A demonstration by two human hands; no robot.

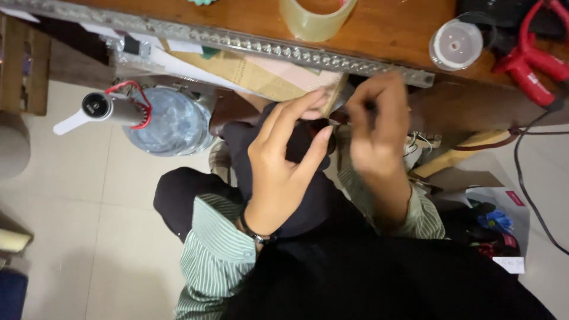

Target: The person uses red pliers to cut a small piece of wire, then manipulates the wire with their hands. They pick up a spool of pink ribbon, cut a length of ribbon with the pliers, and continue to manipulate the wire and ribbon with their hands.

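The person sits at a wooden table (391, 29) edged with a studded metal strip (249, 42), both hands raised just below the table edge over a piece of dark, nearly black fabric (302, 178) that lies across the lap. The left hand (281, 163) rests on top of this fabric with its fingers (314, 151) curled and drawn together, seeming to pinch a fold of the cloth near its upper end; a dark band circles the wrist above a green-and-white striped sleeve (216, 255). The right hand (376, 127) is blurred, its fingertips bunched close together just beside the left hand's fingers, pinching something too small and too smeared to make out. On the table top stand a roll of clear packing tape (317, 18), a small round clear plastic container with a white lid (455, 44) and a red-handled tool (533, 59), well apart from the hands. Under the table, to the left, stands a large clear water bottle (172, 121) with a grey-and-white pump (101, 109) lying against it, on a pale tiled floor (89, 195). A black cable (527, 184) trails down at the right.
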